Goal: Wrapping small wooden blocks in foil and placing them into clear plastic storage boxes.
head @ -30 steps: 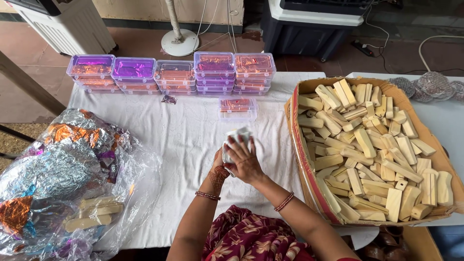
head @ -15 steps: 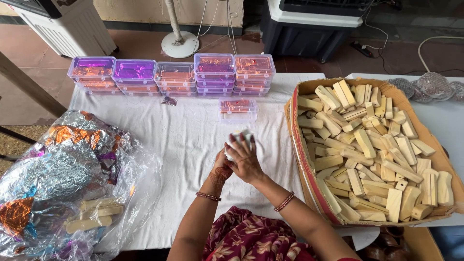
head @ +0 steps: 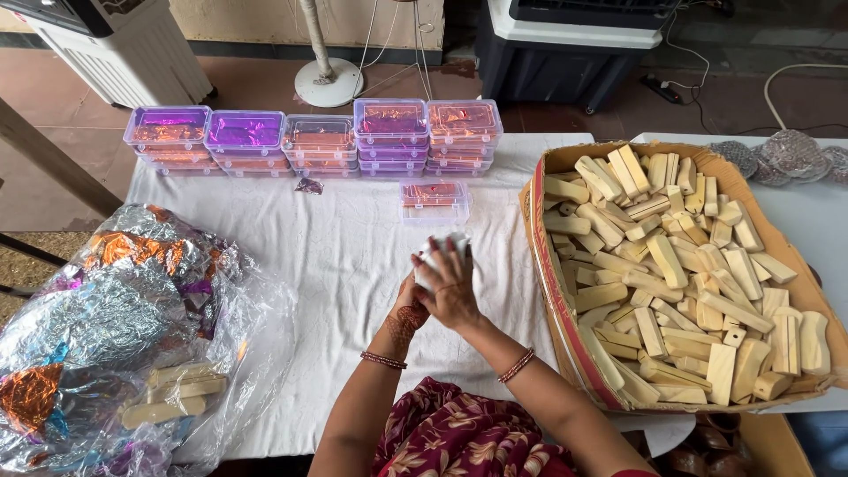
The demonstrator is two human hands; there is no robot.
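Both of your hands are together over the white tabletop (head: pixel 353 256), just left of the cardboard box (head: pixel 548 265). Your right hand (head: pixel 452 291) lies on top, its grip folded round a small white piece (head: pixel 442 252), and your left hand (head: pixel 408 316) cups the same piece from below. Over the last second the hands have barely shifted; the piece has only turned a little between your fingers, so the handling of this one piece looks unfinished rather than done.

The box is heaped with pale wooden blocks (head: pixel 680 265). Just beyond your hands a single clear plastic case (head: pixel 433 201) sits alone, and behind it, further from the box's near corner, stands a row of stacked cases (head: pixel 318 141) holding shiny foil. Far left of the box lies a crumpled heap of foil wrap (head: pixel 115 300) with a few blocks (head: pixel 177 397) under clear film.
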